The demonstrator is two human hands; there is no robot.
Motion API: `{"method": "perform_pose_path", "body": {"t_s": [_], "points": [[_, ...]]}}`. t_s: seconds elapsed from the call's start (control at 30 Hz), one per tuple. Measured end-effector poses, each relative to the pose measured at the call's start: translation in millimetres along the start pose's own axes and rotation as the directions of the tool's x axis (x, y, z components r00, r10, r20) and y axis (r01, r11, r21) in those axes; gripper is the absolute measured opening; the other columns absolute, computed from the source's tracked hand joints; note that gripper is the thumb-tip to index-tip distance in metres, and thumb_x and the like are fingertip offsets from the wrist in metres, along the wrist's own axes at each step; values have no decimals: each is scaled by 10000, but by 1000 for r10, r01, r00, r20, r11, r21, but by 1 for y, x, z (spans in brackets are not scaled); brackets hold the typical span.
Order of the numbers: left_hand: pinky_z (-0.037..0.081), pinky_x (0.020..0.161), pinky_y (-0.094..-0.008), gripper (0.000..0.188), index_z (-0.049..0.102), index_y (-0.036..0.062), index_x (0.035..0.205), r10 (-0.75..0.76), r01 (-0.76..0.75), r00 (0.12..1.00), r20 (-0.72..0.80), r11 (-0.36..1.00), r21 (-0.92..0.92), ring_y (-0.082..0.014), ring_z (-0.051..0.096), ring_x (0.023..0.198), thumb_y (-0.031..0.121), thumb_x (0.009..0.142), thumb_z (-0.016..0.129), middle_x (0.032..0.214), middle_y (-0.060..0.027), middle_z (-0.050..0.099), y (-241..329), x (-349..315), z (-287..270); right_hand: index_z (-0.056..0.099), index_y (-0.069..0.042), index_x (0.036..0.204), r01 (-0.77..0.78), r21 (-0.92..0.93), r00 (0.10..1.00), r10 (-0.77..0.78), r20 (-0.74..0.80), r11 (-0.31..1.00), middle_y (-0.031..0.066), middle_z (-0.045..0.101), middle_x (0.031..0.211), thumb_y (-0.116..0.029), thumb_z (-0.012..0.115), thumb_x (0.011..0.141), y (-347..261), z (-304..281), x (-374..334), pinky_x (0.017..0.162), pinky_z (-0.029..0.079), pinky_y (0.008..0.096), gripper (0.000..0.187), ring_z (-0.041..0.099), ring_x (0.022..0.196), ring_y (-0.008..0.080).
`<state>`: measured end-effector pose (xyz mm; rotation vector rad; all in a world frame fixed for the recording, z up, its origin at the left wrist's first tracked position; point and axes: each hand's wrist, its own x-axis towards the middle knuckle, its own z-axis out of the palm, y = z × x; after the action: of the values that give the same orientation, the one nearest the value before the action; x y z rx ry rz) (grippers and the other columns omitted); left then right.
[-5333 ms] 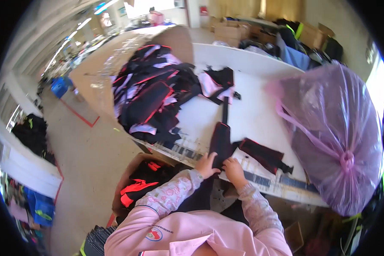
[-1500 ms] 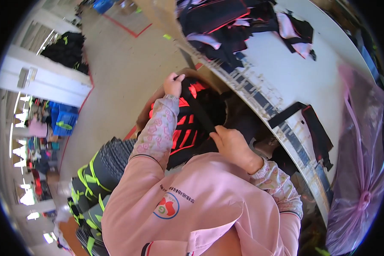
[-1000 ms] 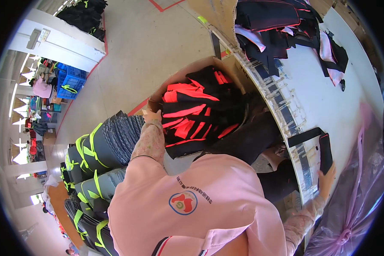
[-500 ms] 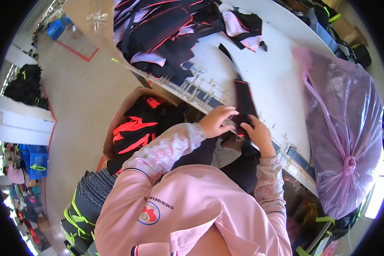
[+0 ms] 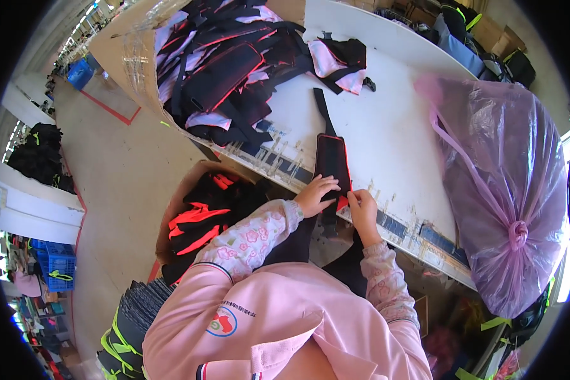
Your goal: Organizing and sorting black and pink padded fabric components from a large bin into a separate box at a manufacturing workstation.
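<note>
A black padded strap piece with red edging lies across the front edge of the white table, a narrow black webbing tail stretching away from its far end. My left hand rests on the strap's near end, its fingers extended over the black surface. At the strap's near right corner, my right hand pinches the red edge between thumb and fingertips. Below the hands, the near end of the strap hangs past the table edge, partly hidden by my left hand.
A pile of black and red-edged strap pieces spills from a cardboard box at the far left. A tied purple plastic bag stands on the right. Below the white table is a carton of black and red fabric.
The strap's far end has shifted left and lies straighter. My left hand has come down onto it; my right hand's fingers have closed on its red edge. The view has shifted slightly.
</note>
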<state>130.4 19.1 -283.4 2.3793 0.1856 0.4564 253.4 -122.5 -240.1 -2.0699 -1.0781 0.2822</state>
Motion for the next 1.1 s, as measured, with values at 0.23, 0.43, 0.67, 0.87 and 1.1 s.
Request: {"method": "perform_pose_path", "body": {"t_s": [0.23, 0.43, 0.67, 0.87, 1.1], "points": [[445, 827, -385, 318, 576, 47, 968, -134, 74, 924, -359, 982, -175, -337, 557, 931, -57, 672, 526, 934, -148, 572, 39, 4, -5, 585, 7, 886, 69, -22, 981, -72, -179, 997, 181, 594, 847, -5, 618, 726, -10, 33, -6, 764, 453, 404, 164, 569, 800, 350], [427, 906, -371, 435, 550, 65, 1080, -163, 207, 803, -573, 978, 13, -302, 550, 1017, -68, 666, 572, 1034, -120, 577, 49, -2, -14, 550, -30, 875, -154, 877, 962, 271, 29, 455, 39, 575, 849, 66, 455, 796, -44, 4, -2, 680, 457, 246, 157, 550, 755, 123], [480, 857, -321, 348, 565, -18, 1128, -616, 66, 782, 92, -64, -996, -189, 611, 955, -17, 786, 503, 1041, -88, 634, 50, 2, -25, 519, -13, 812, 17, 742, 986, 110, -122, 671, 26, 555, 786, 123, 456, 779, -22, 5, 11, 669, 451, 231, 153, 518, 707, 89], [422, 931, -339, 282, 580, -16, 1090, -306, 149, 906, 293, -419, -896, -191, 575, 1013, 52, 822, 523, 1070, -89, 626, 75, 3, -39, 508, -11, 769, 63, 723, 979, 99, -180, 688, 23, 554, 729, 138, 447, 753, -14, -20, 19, 643, 457, 223, 163, 513, 671, 77], [510, 787, -306, 267, 632, -35, 944, -434, 188, 865, 252, -185, -965, -178, 642, 823, 202, 843, 561, 913, -108, 662, 89, 5, -49, 537, -16, 1015, -270, 963, 956, 121, 268, 4, 101, 611, 1000, 11, 458, 851, -47, -32, -12, 806, 497, 306, 185, 608, 885, 189]]}}
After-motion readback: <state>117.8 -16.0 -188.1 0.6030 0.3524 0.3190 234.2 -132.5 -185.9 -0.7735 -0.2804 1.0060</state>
